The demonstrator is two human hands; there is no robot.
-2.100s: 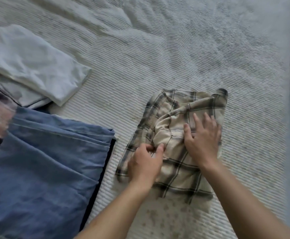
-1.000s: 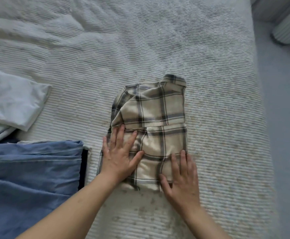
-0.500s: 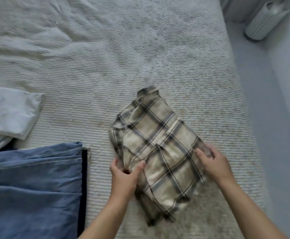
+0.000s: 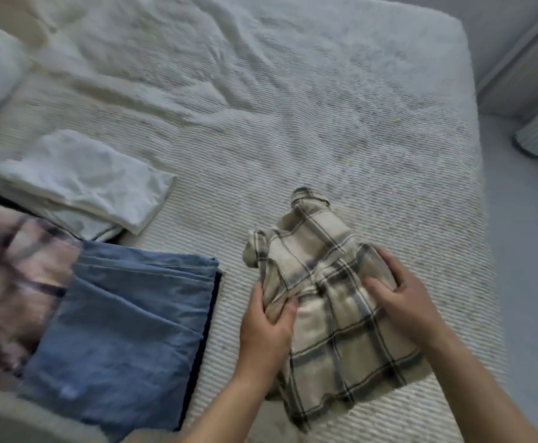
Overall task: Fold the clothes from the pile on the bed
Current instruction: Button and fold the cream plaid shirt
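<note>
pink plaid garment [image 4: 12, 282] blurred, cut off left of plaid shirt [image 4: 335, 308], left hand [image 4: 266, 330] fingers pinching shirt's left edge, right hand [image 4: 402, 292] fingers curled gripping its right side

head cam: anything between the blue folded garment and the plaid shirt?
Nothing: only a bare strip of the white bedspread separates the blue garment from the plaid shirt, as the head view shows.

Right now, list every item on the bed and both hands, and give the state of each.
Plaid shirt: folded, gripped at both sides.
Left hand: fingers curled on the shirt's left edge.
Right hand: grips the shirt's right side.
Blue garment: folded flat.
White garment: folded, on another white piece.
Pink plaid garment: blurred, partly under the blue one.
Bedspread: wrinkled.
</note>
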